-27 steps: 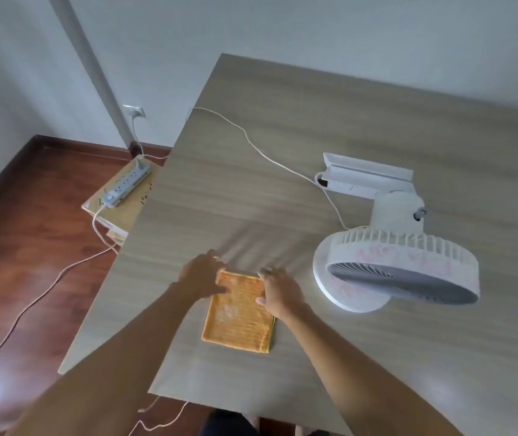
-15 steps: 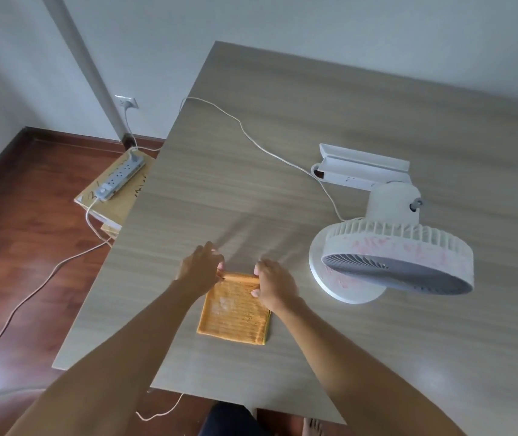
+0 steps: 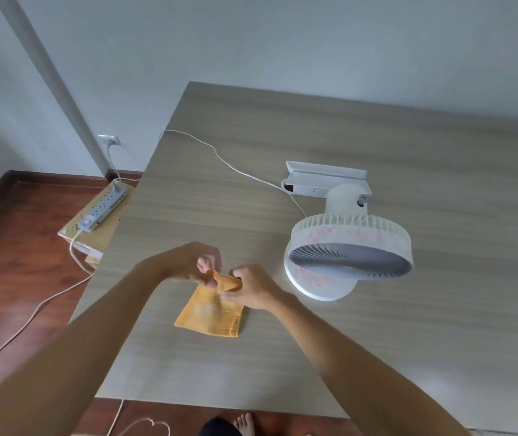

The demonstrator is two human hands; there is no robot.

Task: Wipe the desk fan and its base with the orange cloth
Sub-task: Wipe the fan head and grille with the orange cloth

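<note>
Fingertips (image 3: 209,265) of the left hand (image 3: 188,262) pinch the far edge of the orange cloth (image 3: 212,313); the right hand (image 3: 251,286) grips the same edge beside it, both lifting that end off the desk (image 3: 220,196) while the near end lies flat. Cloth looks soft, light, folded in layers; judged easy to bunch, likely to unfold if taken by one corner, so hold across the folded edge. Desk fan (image 3: 350,247) stands just right of the hands, white, head tilted forward over its round base (image 3: 317,286), pink smears on the grille rim and base. Judged light plastic that may tip or slide under wiping; steady it by the neck. Cable (image 3: 229,165) runs off the far-left desk edge. Wood-grain top, wood floor, power strip (image 3: 103,209) on a cardboard box (image 3: 72,237), pale wall.
</note>
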